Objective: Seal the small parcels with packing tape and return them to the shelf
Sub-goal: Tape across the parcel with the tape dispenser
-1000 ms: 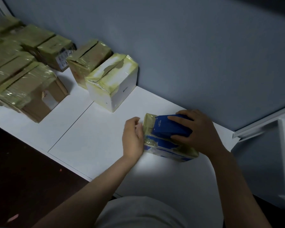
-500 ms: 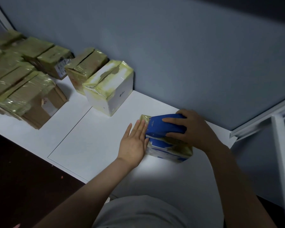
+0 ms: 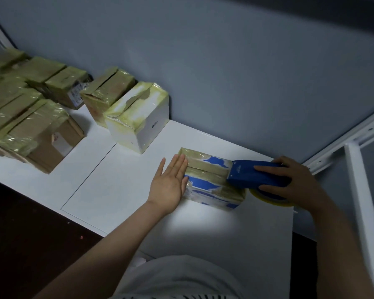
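Along the far left edge of the white bench (image 3: 121, 186): a cluster of brown parcels (image 3: 20, 117), packed tight against one another, all closed and bound in yellowish tape, with nothing of the contents on show. Just right of the cluster, at the far edge: a labelled brown parcel (image 3: 68, 91), printed sticker on its side, closed too. Next along: a lone brown parcel (image 3: 107, 91), flaps taped down, just beside a white parcel (image 3: 138, 117) at its near right. Also shut, that white parcel, with tape wrinkled and torn across the top seam and the contents hidden.

Further right, well apart from those and near the far right corner of the bench: the blue-and-white parcel (image 3: 207, 180), lying flat, closed, striped with tape along its top. Braced at its left end by the left hand (image 3: 170, 182), laid flat with fingers straight and together, fingertips reaching the parcel's top edge. Resting on the parcel's right end: a blue tape dispenser (image 3: 253, 173), with its yellowish tape roll (image 3: 268, 198) hanging past the parcel's right side, close to the bench. Gripped by the right hand (image 3: 294, 182), fingers and thumb curled round the dispenser's body. Beyond the right edge of the bench: a white metal frame (image 3: 363, 201).
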